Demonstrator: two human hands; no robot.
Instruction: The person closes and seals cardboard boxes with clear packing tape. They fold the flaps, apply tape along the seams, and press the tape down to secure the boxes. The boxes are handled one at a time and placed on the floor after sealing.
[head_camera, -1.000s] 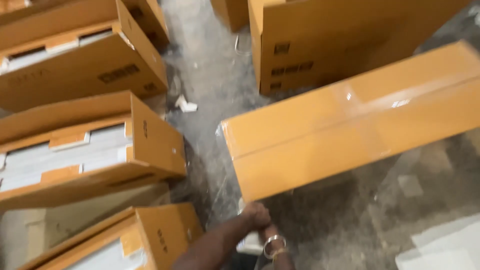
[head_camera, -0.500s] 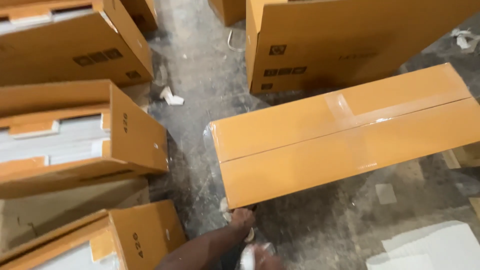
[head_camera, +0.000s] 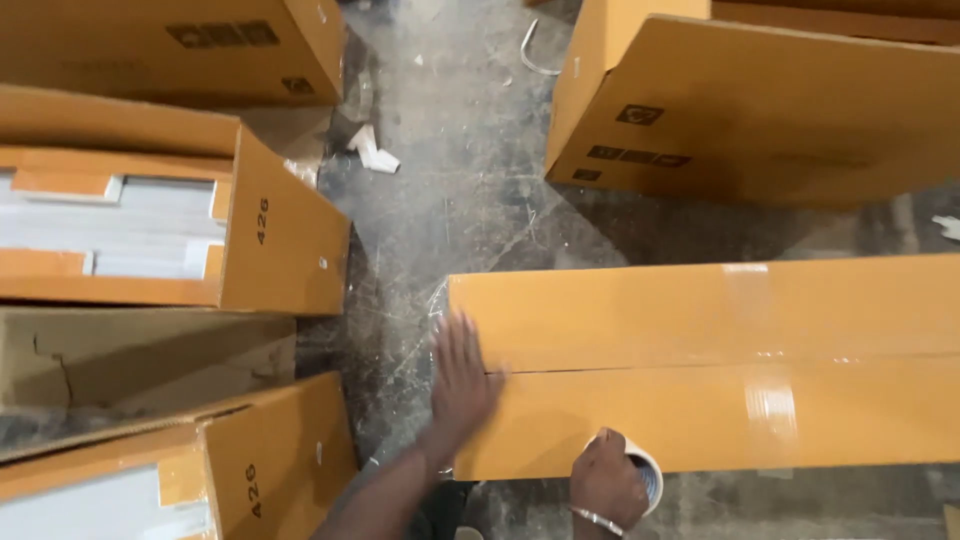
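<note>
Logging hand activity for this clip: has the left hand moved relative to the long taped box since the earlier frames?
Yes. The left hand has gone from below the long taped box's near corner up onto its end, palm flat across the seam.

A grey concrete floor (head_camera: 450, 200) carries orange cardboard boxes (head_camera: 700, 370) at both sides and white scraps (head_camera: 372, 150) upper left.

Along the left edge lie several orange cartons: an open carton (head_camera: 150, 235) showing white sheets inside, a worn brown box (head_camera: 140, 360) below it, and another orange carton (head_camera: 200, 475) at the bottom corner. A large carton (head_camera: 760, 110) sits upper right on the grey concrete floor (head_camera: 450, 190), with a white paper scrap (head_camera: 372, 150) near it.
</note>
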